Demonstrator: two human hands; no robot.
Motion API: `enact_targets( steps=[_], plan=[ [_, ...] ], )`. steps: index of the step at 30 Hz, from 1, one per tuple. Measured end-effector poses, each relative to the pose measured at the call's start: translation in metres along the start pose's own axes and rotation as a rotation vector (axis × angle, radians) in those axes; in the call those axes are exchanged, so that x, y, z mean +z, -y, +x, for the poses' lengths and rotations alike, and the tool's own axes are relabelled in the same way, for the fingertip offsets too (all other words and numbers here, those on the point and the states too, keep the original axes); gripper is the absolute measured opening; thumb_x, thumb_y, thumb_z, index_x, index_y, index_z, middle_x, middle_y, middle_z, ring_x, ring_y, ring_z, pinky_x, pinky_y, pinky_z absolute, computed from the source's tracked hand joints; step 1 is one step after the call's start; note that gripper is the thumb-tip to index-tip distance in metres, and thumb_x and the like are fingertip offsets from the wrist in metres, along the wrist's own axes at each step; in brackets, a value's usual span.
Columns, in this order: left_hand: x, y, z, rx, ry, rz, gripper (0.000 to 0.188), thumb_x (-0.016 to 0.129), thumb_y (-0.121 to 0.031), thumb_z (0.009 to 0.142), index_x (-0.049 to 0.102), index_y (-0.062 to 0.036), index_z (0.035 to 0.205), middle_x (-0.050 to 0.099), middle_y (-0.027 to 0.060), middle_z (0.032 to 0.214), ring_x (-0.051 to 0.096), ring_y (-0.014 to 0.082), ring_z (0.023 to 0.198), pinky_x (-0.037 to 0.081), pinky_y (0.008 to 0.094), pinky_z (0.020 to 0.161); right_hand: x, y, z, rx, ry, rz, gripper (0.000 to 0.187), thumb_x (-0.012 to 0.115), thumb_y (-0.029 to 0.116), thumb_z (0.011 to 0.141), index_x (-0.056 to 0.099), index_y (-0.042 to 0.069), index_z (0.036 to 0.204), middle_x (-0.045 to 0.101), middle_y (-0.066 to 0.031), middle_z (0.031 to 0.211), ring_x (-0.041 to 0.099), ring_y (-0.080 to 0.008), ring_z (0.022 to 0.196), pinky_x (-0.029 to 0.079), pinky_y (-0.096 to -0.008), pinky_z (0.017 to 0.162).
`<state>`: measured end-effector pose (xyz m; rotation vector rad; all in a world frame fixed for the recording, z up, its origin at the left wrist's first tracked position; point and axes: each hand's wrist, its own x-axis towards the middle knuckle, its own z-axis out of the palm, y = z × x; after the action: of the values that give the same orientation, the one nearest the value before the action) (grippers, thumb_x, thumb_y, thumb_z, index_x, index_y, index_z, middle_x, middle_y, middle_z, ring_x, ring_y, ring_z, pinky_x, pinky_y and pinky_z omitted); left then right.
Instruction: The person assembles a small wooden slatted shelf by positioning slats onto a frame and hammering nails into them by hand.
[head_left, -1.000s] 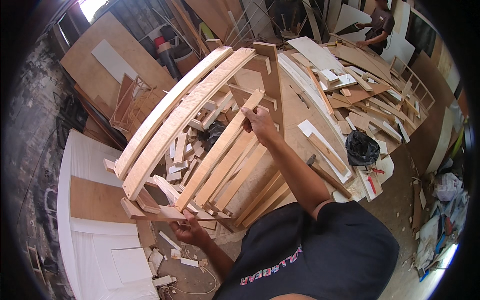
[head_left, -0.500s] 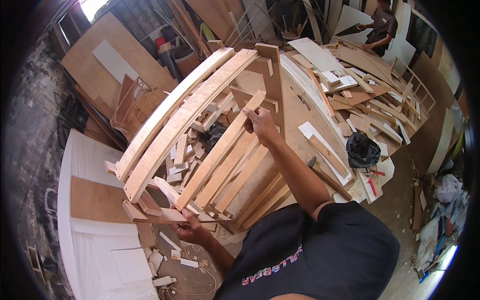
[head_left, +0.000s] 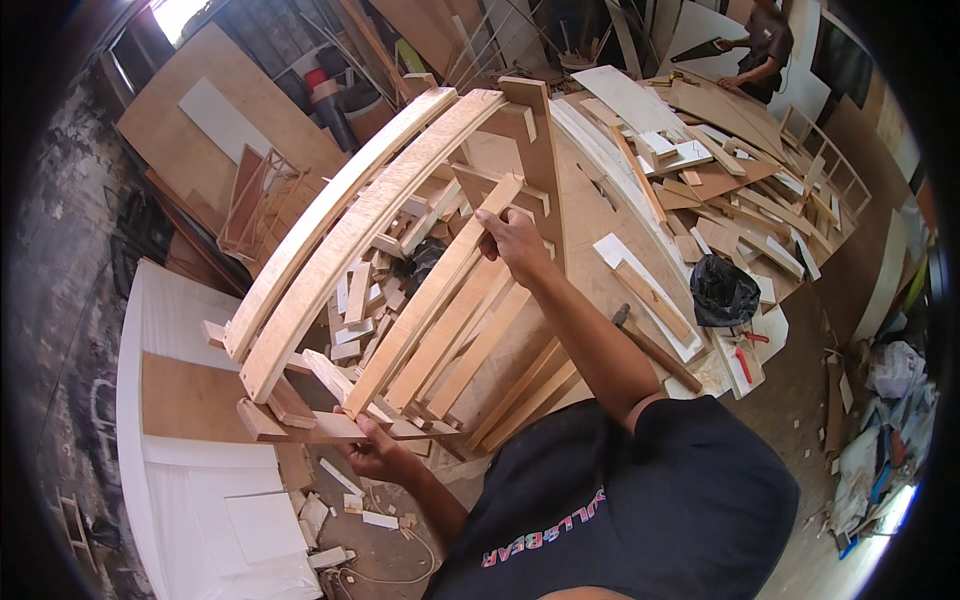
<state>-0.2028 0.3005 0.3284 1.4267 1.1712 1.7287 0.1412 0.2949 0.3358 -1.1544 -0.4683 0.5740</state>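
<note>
A wooden slat (head_left: 432, 295) runs slantwise across the near side of a wooden frame (head_left: 535, 150). My right hand (head_left: 515, 248) is closed around its upper part, thumb and fingers at its edges. At the slat's lower end, my left hand (head_left: 378, 452) grips it beside the frame's bottom board (head_left: 325, 425); some of its fingers are hidden. Two long curved rails (head_left: 375, 210) form the frame's far left side. More straight slats (head_left: 450, 335) lie parallel, just right of the held one.
Wood offcuts (head_left: 355, 310) lie behind the frame. A hammer (head_left: 650, 345), a black bag (head_left: 722, 290) and red-handled pliers (head_left: 743, 365) rest on the right. Another person (head_left: 765, 50) holds a saw at a board-covered table (head_left: 690, 95). White panels (head_left: 210, 480) stand at left.
The frame sits slightly further left and up in the picture. Both hands keep their grip on the slat. The other person's saw has shifted slightly.
</note>
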Motion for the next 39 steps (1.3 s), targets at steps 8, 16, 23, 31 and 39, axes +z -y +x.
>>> enact_targets(
  steps=[8, 16, 23, 31, 39],
  plan=[
    [0.002, 0.007, -0.018, 0.145, -0.148, 0.088, 0.067, 0.068, -0.026, 0.100, 0.041, 0.0085, 0.150, 0.052, 0.0216, 0.142, 0.055, 0.0316, 0.127, 0.053, 0.0423, 0.102, -0.025, 0.015, -0.032, 0.104, -0.020, 0.063, 0.052, 0.061, 0.044, 0.107, 0.066, -0.007, 0.108, 0.071, -0.0110, 0.084, 0.062, -0.0145, 0.058, 0.049, -0.0294, 0.053],
    [0.027, -0.001, -0.097, 0.626, 0.342, -0.054, 0.021, 0.064, -0.015, 0.097, 0.064, -0.0009, 0.112, 0.060, 0.0169, 0.116, 0.057, 0.0332, 0.109, 0.045, 0.0485, 0.102, -0.212, -0.093, -0.137, 0.033, -0.403, -0.777, 0.036, 0.067, 0.035, 0.101, 0.069, 0.004, 0.118, 0.074, -0.0141, 0.093, 0.071, -0.0284, 0.076, 0.057, -0.0401, 0.074],
    [0.134, -0.012, -0.144, 0.226, 0.996, -0.047, 0.015, 0.069, 0.001, 0.094, 0.073, 0.0000, 0.108, 0.074, 0.0159, 0.106, 0.071, 0.0328, 0.096, 0.057, 0.0418, 0.086, -0.302, -0.135, -0.206, 0.127, -0.290, -1.491, 0.049, 0.080, 0.027, 0.087, 0.063, 0.009, 0.130, 0.066, -0.0148, 0.122, 0.064, -0.0350, 0.117, 0.051, -0.0507, 0.098],
    [0.156, 0.023, -0.234, 0.133, 0.957, 0.055, 0.013, 0.074, -0.003, 0.091, 0.075, -0.0033, 0.104, 0.075, 0.0146, 0.101, 0.072, 0.0325, 0.097, 0.057, 0.0411, 0.086, -0.350, -0.143, -0.206, 0.277, -0.011, -1.416, 0.045, 0.076, 0.026, 0.094, 0.059, 0.004, 0.130, 0.060, -0.0215, 0.124, 0.061, -0.0441, 0.115, 0.051, -0.0525, 0.098],
    [0.177, -0.093, -0.106, 0.600, 0.512, 0.148, 0.015, 0.063, -0.006, 0.100, 0.074, -0.0034, 0.110, 0.072, 0.0160, 0.104, 0.069, 0.0362, 0.100, 0.056, 0.0440, 0.091, -0.298, -0.015, -0.204, -0.151, 0.215, -1.007, 0.041, 0.073, 0.020, 0.097, 0.061, 0.001, 0.131, 0.064, -0.0242, 0.113, 0.063, -0.0461, 0.107, 0.050, -0.0501, 0.094]
  ],
)
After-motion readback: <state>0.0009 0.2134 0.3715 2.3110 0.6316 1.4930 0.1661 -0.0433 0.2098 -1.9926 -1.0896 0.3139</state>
